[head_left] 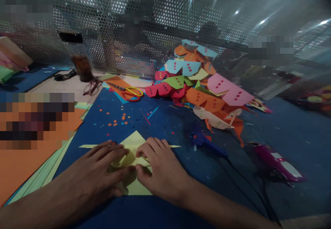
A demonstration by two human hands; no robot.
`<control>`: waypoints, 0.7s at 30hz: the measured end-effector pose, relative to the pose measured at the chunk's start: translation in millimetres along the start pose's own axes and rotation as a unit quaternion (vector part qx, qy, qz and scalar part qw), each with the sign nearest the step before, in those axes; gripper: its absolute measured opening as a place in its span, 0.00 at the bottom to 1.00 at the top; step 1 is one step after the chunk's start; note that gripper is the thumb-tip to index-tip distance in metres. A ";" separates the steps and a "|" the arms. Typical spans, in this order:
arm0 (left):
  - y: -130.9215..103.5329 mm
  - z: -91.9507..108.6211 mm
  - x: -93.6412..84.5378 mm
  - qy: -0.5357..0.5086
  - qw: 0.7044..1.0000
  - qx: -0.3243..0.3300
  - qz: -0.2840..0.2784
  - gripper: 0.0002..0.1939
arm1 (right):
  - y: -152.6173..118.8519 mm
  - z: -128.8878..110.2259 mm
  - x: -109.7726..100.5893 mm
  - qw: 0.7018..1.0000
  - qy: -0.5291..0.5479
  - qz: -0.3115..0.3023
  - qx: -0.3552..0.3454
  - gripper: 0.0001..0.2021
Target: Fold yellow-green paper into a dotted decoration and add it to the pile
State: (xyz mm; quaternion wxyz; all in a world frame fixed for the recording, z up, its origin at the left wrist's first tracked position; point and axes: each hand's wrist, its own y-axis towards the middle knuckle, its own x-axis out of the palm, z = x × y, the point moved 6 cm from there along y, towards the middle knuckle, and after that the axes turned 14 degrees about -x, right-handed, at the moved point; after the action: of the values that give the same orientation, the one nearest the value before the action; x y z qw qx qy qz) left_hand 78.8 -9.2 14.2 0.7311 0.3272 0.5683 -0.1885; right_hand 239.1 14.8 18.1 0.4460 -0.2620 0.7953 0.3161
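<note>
A pale yellow sheet of paper (pixel 133 189), partly folded, lies on the blue table before me. Its pointed top rises above my hands and thin folded ends stick out to both sides. My left hand (pixel 104 165) rests over its left part, fingers stretched out and thumb reaching toward the middle. Across from it, my right hand (pixel 160 168) has curled fingers, with the thumb and index finger closing on a raised flap near the centre. The palms hide much of the folds.
Finished folded paper pieces (pixel 193 80) are heaped at the back. Yellow-red scissors (pixel 131 93) lie left of them. A blue glue gun (pixel 207 142) with a cord and a magenta device (pixel 279 163) are at right. Paper sheets (pixel 62 142) are stacked left, near a bottle (pixel 81 61).
</note>
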 end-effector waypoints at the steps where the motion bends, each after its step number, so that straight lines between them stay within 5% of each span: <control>1: 0.3 -0.8 -0.2 -0.004 1.000 -0.001 -0.004 0.20 | 0.0 0.3 0.0 1.000 0.001 0.000 0.001 0.08; 21: -2.6 -10.5 -10.2 -0.066 0.997 0.017 -0.025 0.20 | -3.5 6.4 -4.8 0.997 0.057 -0.050 0.008 0.19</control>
State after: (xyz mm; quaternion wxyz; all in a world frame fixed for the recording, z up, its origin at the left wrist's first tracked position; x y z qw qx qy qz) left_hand 66.8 -4.8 21.8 0.7562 0.3124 0.5234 -0.2378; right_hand 247.3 17.8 18.7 0.4170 -0.3155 0.8079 0.2717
